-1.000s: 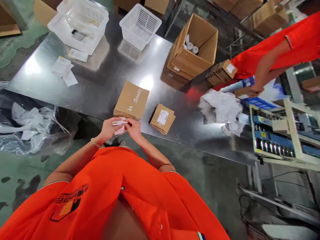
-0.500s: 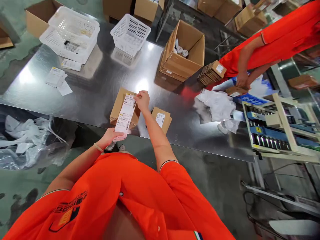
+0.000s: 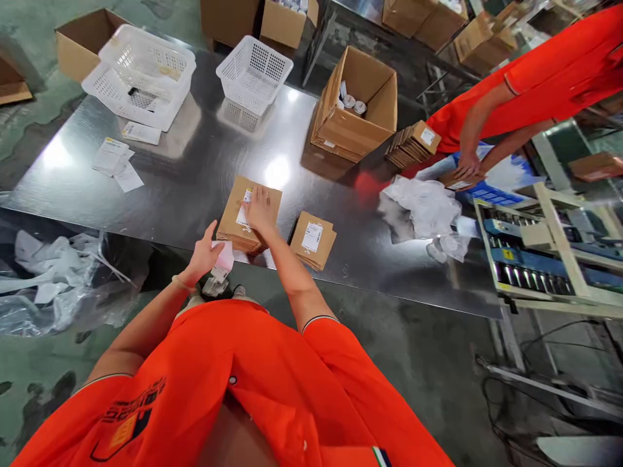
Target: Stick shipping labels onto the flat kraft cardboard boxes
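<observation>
My left hand (image 3: 203, 254) pinches a strip of labels (image 3: 223, 257), whose pinkish backing hangs below the table's front edge. My right hand (image 3: 260, 209) lies on a stack of flat brown cardboard boxes (image 3: 236, 241). Under its fingers is a white printed shipping label (image 3: 242, 216) on the top box, partly covered by the hand. To the right, a smaller stack of flat cardboard boxes (image 3: 327, 249) bears a similar label (image 3: 312, 237).
White perforated baskets (image 3: 254, 71) stand at the back of the metal table (image 3: 195, 188). Beside them is an open carton (image 3: 335, 139) with white rolls inside. Loose label sheets (image 3: 127, 176) lie left. At right, a co-worker's hands (image 3: 467, 167) hold a cardboard piece near crumpled plastic (image 3: 418, 201).
A label has come off the strip and now lies on the top box beneath my right hand. My left hand has moved slightly left with the shorter strip.
</observation>
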`<state>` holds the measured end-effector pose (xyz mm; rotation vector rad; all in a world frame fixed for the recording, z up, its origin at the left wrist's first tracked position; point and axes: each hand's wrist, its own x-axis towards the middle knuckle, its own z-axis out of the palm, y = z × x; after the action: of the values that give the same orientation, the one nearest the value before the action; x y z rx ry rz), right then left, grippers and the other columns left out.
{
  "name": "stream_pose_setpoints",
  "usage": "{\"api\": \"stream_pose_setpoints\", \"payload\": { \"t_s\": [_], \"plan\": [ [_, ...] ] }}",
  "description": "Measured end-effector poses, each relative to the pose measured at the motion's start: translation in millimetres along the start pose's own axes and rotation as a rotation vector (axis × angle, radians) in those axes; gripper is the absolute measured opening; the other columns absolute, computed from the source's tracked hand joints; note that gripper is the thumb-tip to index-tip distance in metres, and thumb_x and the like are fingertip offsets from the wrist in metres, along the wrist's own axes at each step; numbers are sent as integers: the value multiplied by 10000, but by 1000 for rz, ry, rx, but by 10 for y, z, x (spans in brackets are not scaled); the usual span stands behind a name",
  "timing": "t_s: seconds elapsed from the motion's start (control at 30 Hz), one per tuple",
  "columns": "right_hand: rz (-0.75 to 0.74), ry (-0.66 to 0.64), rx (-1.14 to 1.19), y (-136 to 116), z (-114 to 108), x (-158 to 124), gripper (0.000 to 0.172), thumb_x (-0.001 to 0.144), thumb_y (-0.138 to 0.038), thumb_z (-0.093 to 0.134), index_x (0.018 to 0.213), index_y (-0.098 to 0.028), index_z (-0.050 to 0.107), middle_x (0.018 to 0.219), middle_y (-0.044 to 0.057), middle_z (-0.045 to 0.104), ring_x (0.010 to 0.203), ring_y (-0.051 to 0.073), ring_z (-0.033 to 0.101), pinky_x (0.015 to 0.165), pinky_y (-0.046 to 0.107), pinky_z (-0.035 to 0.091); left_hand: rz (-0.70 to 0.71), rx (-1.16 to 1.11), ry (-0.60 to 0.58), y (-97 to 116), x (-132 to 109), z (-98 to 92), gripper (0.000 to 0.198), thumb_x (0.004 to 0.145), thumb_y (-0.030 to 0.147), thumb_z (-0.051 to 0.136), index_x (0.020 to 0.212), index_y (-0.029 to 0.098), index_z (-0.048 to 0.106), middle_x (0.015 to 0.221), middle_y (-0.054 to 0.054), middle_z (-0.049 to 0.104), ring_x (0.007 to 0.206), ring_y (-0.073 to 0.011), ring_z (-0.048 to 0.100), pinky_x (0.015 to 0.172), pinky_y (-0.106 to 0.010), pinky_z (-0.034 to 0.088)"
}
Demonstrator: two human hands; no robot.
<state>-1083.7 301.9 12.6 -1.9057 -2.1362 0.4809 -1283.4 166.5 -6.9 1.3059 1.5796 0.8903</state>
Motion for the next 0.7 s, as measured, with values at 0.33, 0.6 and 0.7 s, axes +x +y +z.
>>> {"api": "stream_pose_setpoints", "payload": {
  "t_s": [0.33, 0.6, 0.7],
  "plan": [
    [560, 195, 289, 1390, -507, -711, 375, 1043, -298, 462, 1294, -144, 695, 1190, 170, 773, 1084, 279, 710, 999, 388, 563, 74, -146, -247, 158, -54, 366, 552, 782, 445, 831, 1271, 192, 796, 1174, -127, 817, 1134, -325, 733, 1011, -414, 570],
    [476, 252, 273, 1414, -719, -1311, 483, 816, -398, 790, 1247, -192, 723, 1304, 182, 722, 1202, 322, 643, 989, 430, 528, -158, -435, -263, 76, -359, 192, 827, 575, 459, 973, 1305, 155, 733, 1065, -95, 798, 976, -273, 740, 914, -416, 600],
    [-27, -214, 698, 665, -166, -1492, 358, 713, -374, 867, 1020, -227, 758, 1079, 62, 773, 1023, 263, 680, 879, 347, 534, -206, -587, -145, 71, -356, 169, 872, 583, 382, 960, 1374, 154, 672, 1127, -106, 792, 1017, -275, 750, 930, -424, 611]
  ]
}}
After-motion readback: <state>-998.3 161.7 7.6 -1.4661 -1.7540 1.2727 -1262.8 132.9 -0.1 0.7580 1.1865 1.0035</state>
